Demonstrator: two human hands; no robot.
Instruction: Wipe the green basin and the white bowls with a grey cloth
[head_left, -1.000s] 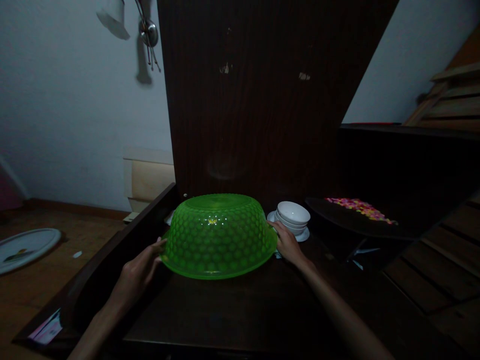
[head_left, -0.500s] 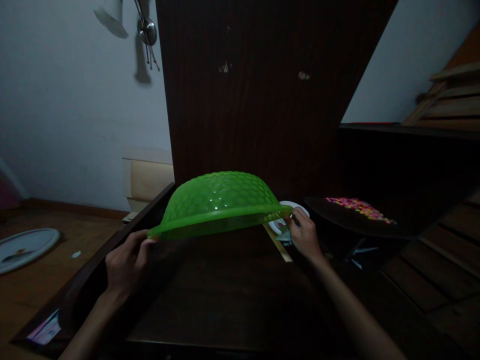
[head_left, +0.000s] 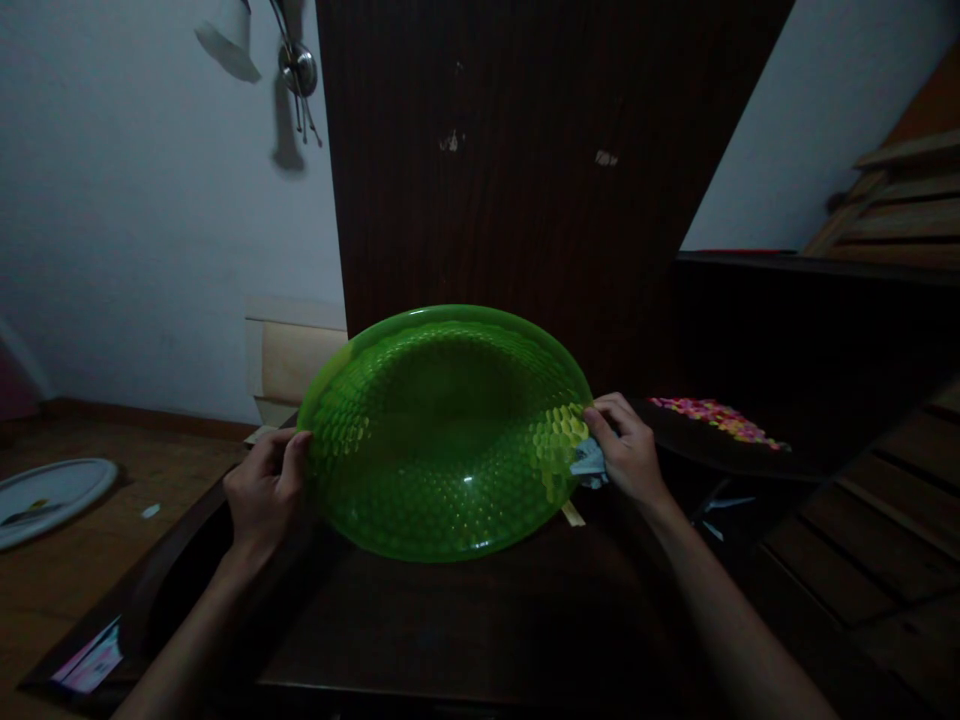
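Observation:
A green translucent plastic basin with a dimpled wall is held up over the dark wooden surface, its open side facing me. My left hand pinches the rim at the left, thumb on the near side. Opposite, my right hand grips the right rim between thumb and fingers. A crumpled pale item shows between the basin and my right hand; what it is I cannot tell. Below the rim a thin light wooden strip pokes out, most of it hidden by the basin.
The dark surface runs beneath the basin, backed by a tall dark panel. Small pink and yellow pieces lie in a heap at the right. A white oval lid-like object rests on the floor at left. A lamp hangs above.
The basin has tipped from underside up to opening toward me, both hands still on its rim. It now covers the white round item and most of the strip.

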